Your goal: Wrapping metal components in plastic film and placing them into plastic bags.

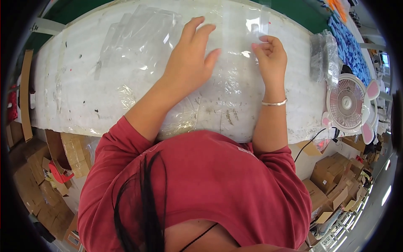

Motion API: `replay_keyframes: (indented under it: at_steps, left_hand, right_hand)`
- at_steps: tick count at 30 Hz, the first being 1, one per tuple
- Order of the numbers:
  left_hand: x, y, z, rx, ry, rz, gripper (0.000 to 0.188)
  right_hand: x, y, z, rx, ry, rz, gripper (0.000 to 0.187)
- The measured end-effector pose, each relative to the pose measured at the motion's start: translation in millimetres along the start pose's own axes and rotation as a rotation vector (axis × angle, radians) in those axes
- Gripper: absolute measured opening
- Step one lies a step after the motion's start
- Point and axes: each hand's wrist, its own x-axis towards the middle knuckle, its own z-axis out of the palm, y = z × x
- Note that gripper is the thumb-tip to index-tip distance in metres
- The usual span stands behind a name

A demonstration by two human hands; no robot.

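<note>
A clear plastic sheet [253,26] lies on the white-covered table beyond and between my hands, its outline hard to follow against the cover. My right hand [273,59], with a silvery bangle at the wrist, is at the sheet's near right part. Its thumb and fingers are curled in a loose pinch that seems to take the plastic edge. My left hand [189,56] is over the table to the left, fingers stretched and thumb apart, holding nothing. Left of it, several flat clear plastic sheets [140,35] lie fanned in an overlapping pile.
At the table's right edge stands a white and pink fan [346,103] with a dark cable. Beyond it are a clear-wrapped bundle [324,56] and a heap of blue pieces [346,42]. Cardboard boxes [329,172] crowd the floor on the right, others [46,197] on the left.
</note>
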Motion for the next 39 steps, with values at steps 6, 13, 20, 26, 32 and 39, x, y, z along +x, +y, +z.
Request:
replay_keyframes:
  at_steps: [6, 13, 20, 26, 32, 39]
  left_hand:
    - [3.8, 3.2, -13.6, -1.006, -0.132, -0.294, 0.039]
    - [-6.9, 10.5, -12.4, -1.127, -0.359, -0.412, 0.039]
    - [-10.2, 4.8, -1.5, -1.011, -0.373, -0.252, 0.04]
    - [-13.9, -2.5, 3.1, -0.891, -0.436, -0.189, 0.042]
    - [-18.7, 2.4, 3.1, -0.709, -0.518, -0.134, 0.033]
    - [-14.7, -3.2, 0.4, -0.866, -0.655, -0.188, 0.025]
  right_hand:
    - [-41.6, -23.4, 32.7, 0.227, 0.044, -0.276, 0.048]
    - [-32.8, -27.4, 21.2, 0.003, 0.205, -0.557, 0.052]
    - [-34.2, -22.3, 24.2, -0.103, 0.367, -0.664, 0.047]
    - [-30.4, -18.3, 5.2, -0.099, 0.072, -0.51, 0.04]
    - [-33.2, -21.5, -0.1, 0.037, -0.205, -0.529, 0.033]
    - [-32.7, -20.2, -5.7, 0.131, -0.46, -0.493, 0.027]
